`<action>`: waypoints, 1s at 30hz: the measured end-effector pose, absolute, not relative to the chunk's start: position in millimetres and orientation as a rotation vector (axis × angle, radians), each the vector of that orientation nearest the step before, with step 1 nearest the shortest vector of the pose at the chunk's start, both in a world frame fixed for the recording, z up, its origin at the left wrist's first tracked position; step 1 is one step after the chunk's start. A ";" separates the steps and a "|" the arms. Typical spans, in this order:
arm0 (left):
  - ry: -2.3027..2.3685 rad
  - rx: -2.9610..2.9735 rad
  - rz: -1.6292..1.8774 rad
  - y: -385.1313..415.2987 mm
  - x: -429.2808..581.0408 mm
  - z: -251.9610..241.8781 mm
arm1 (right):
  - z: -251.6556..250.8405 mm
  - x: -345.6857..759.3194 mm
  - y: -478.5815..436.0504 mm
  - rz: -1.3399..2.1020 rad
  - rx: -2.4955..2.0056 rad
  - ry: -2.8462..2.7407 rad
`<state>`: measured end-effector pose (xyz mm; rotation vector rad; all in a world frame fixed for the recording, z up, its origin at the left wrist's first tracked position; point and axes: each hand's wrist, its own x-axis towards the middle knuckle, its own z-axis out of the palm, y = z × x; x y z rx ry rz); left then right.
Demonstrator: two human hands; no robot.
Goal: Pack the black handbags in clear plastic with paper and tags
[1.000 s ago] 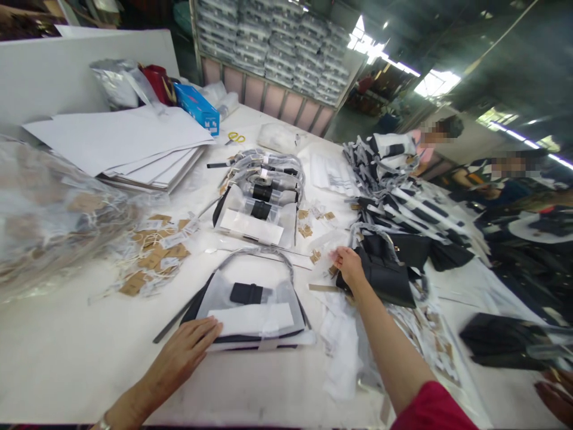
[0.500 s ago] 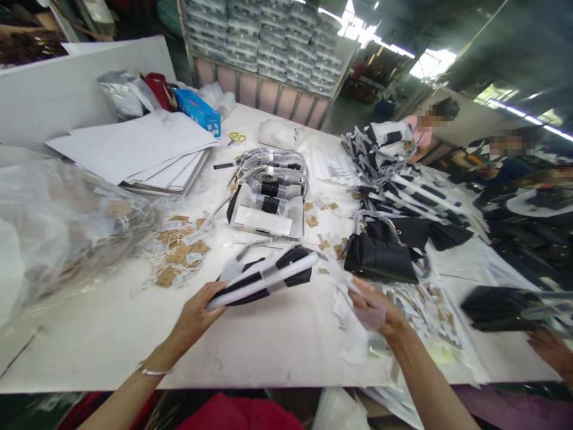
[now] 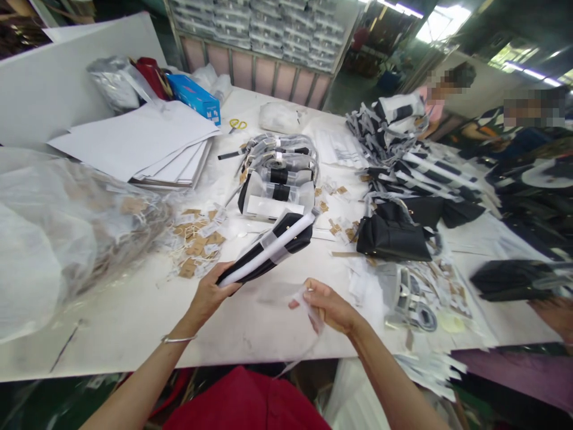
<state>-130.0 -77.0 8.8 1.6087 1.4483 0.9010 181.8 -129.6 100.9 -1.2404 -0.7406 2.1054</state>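
My left hand grips the near corner of a black handbag wrapped in white paper and holds it tilted up above the white table. My right hand is closed on a clear plastic bag just right of the left hand, near the table's front edge. Behind the raised handbag lies a pile of wrapped handbags. An unwrapped black handbag lies to the right.
Brown paper tags are strewn at centre left beside a big clear plastic sack. White sheets, a blue box and yellow scissors lie further back. Other people sit at the far right, one hand on a bag.
My left hand lifted the wrapped handbag off the table and tilted it up. My right hand left the black handbag, took a clear plastic bag and came in toward the left hand.
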 end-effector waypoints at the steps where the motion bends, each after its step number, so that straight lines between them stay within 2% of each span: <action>1: 1.449 1.601 0.897 -77.0 -130.9 7.9 | 94.6 184.6 -121.4 2.011 -1.288 -0.776; 4: 1.460 1.581 0.890 -77.1 -133.9 4.5 | 67.8 195.4 -99.0 1.639 -1.492 -0.863; 8: 1.468 1.581 0.876 -77.2 -135.8 2.2 | 22.8 213.1 -87.3 0.985 -2.044 -1.060; 10: 1.458 1.588 0.883 -77.4 -135.5 3.1 | 3.3 219.6 -97.4 0.690 -2.234 -1.251; 13: 1.445 1.586 0.890 -77.9 -134.6 4.8 | -17.1 221.7 -134.1 0.368 -2.290 -1.441; 21: 1.457 1.541 0.897 -77.8 -135.6 1.6 | -45.8 211.9 -238.6 0.359 -2.520 -1.674; 26: 1.474 1.564 0.894 -78.2 -134.4 2.4 | -43.5 199.7 -224.1 0.438 -2.570 -1.781; 30: 1.489 1.577 0.907 -79.8 -131.2 4.7 | -27.6 154.5 -203.0 0.531 -2.553 -2.090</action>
